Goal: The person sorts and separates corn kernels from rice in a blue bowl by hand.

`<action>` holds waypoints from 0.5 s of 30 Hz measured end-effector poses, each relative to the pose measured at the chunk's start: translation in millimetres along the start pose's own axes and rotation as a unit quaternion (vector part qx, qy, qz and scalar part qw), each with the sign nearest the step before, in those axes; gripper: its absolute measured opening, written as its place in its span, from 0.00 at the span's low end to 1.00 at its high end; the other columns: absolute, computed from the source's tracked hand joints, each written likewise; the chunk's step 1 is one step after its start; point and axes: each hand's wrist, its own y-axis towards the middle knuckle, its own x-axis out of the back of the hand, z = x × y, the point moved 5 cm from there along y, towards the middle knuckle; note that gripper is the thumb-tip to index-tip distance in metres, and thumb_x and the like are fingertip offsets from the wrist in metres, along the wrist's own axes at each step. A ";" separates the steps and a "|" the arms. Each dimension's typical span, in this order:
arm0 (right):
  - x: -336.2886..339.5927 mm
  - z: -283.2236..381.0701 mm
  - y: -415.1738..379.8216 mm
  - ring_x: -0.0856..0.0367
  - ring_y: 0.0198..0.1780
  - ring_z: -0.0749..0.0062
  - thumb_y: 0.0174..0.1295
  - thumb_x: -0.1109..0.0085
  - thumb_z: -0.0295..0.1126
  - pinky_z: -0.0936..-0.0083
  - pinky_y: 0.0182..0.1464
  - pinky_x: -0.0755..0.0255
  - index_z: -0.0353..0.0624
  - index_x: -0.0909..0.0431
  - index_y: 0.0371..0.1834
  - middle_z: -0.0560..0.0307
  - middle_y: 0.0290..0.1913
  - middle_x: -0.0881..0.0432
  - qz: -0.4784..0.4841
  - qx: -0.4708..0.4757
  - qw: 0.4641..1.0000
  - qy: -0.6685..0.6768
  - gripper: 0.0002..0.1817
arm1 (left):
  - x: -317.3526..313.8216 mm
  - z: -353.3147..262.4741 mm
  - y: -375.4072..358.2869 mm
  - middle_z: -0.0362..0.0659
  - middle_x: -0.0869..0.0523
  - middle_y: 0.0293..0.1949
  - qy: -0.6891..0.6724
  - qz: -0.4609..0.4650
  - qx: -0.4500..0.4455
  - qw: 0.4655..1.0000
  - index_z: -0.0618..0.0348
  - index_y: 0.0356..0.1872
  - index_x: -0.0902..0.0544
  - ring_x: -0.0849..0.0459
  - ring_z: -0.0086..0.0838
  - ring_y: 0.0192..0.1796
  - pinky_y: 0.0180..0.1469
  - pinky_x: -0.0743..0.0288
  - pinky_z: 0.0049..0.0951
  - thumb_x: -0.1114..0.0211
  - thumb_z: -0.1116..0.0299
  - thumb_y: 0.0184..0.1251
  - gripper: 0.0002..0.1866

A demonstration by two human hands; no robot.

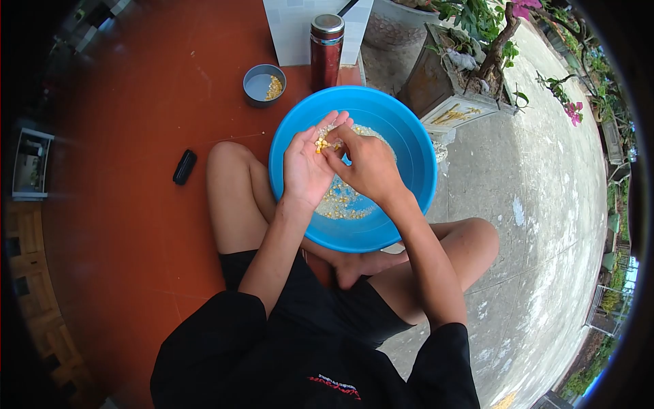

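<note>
A wide blue basin [419,163] rests in front of my crossed legs, with pale grains and yellow kernels [340,204] spread over its bottom. Above it, my left hand [306,163] is palm up, slightly cupped, holding a few yellow kernels [321,144]. My right hand [368,160] reaches over that palm, thumb and index finger pinched close to the kernels; whether a kernel is between the fingertips is too small to tell. Behind the basin's left side, a small grey bowl [257,86] holds some yellow kernels.
A red flask [327,54] stands just behind the basin, before a light tiled block [289,31]. A black case [184,167] lies on the red floor [136,136] at the left. A square planter [453,102] with a twisted plant stands at the back right.
</note>
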 end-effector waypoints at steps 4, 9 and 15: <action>-1.7 2.3 0.0 0.07 0.35 0.50 0.68 0.29 0.35 0.56 0.37 0.17 0.46 0.15 0.49 0.49 0.32 0.08 0.017 0.016 1.000 -0.021 0.11 | -0.3 1.4 0.1 0.61 0.33 0.85 -0.011 -0.005 0.007 1.000 0.74 0.83 0.36 0.38 0.48 0.89 0.89 0.45 0.49 0.51 0.59 0.87 0.33; -2.2 6.0 0.5 0.06 0.36 0.51 0.70 0.30 0.34 0.56 0.38 0.16 0.48 0.15 0.50 0.49 0.32 0.08 0.016 0.039 0.998 -0.054 0.09 | 0.4 2.1 0.3 0.62 0.34 0.84 -0.003 0.000 0.008 1.000 0.74 0.82 0.36 0.38 0.49 0.88 0.89 0.44 0.50 0.51 0.59 0.88 0.33; 0.0 11.1 0.5 0.07 0.36 0.52 0.71 0.32 0.34 0.56 0.37 0.17 0.50 0.13 0.52 0.51 0.36 0.07 0.012 0.070 0.995 -0.067 0.10 | 2.8 2.1 1.1 0.62 0.35 0.85 -0.017 0.009 0.012 1.000 0.75 0.83 0.38 0.39 0.49 0.89 0.89 0.44 0.50 0.52 0.57 0.89 0.34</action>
